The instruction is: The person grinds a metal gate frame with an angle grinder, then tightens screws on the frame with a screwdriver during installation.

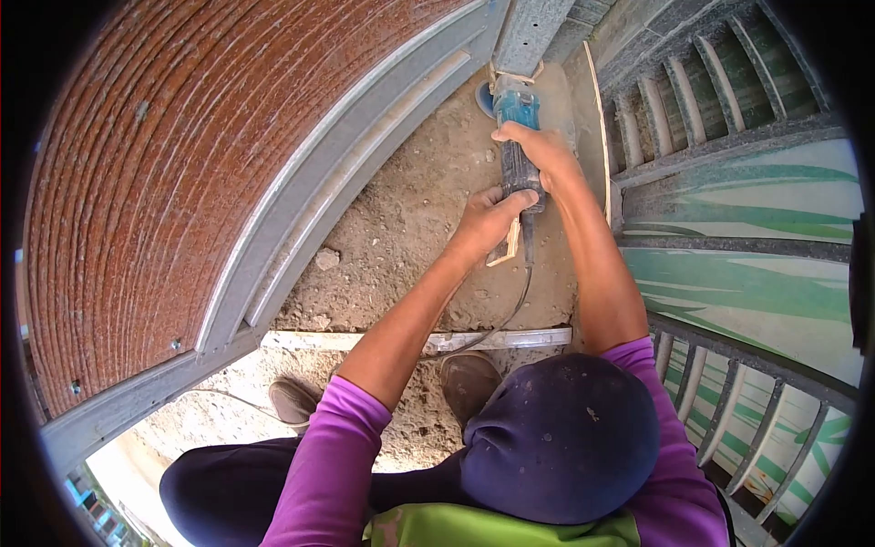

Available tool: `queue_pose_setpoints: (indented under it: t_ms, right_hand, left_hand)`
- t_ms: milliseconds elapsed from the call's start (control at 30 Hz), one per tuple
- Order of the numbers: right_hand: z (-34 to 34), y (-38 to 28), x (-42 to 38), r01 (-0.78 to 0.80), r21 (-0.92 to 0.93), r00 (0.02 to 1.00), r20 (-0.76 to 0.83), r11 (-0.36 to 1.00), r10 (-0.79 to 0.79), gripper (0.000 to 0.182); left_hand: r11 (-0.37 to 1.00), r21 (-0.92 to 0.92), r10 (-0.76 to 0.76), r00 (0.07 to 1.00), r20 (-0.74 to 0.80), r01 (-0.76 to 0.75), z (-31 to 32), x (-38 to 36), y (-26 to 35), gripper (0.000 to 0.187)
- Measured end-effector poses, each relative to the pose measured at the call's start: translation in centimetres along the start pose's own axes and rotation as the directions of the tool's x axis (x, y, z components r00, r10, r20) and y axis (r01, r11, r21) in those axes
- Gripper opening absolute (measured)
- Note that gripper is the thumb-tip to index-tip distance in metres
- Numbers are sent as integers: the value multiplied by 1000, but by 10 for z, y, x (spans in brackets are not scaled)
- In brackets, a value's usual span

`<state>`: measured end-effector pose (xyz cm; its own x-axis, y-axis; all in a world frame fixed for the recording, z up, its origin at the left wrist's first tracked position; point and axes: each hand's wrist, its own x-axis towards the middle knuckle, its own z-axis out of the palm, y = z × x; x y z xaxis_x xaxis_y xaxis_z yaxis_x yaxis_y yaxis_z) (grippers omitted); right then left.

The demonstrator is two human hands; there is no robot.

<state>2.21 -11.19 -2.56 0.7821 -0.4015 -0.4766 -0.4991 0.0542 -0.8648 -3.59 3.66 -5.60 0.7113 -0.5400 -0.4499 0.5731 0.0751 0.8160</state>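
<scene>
A blue and black angle grinder points away from me, its blue disc on the left of its head, beside the foot of a grey metal post. My left hand is wrapped round the rear of the black body. Farther forward, my right hand grips the body just behind the blue head, thumb across the top. A black cable runs from the tool's rear back toward my feet. Under the rear end shows a small piece of wood.
On the left stands a brown ribbed panel in a grey metal frame. Barred metalwork with green-white panels lines the right. A metal strip crosses the dusty ground before my shoes.
</scene>
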Motion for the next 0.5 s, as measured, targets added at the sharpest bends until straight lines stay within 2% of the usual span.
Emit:
queue_pose_setpoints:
  t_ms: [167, 367, 500]
  right_hand:
    - [-1, 0, 1, 24, 22, 1000, 11, 999, -24, 33]
    - [-2, -7, -4, -10, -7, 1000, 26, 1000, 10, 38]
    - [-2, -4, -1, 7, 3, 1000, 25, 1000, -7, 39]
  left_hand:
    - [1000, -29, 5, 1000, 2, -5, 3, -1, 3, 37]
    - [999, 23, -31, 999, -10, 32, 3, -3, 8, 38]
    - [1000, -5, 0, 1000, -13, 0, 2, 5, -1, 38]
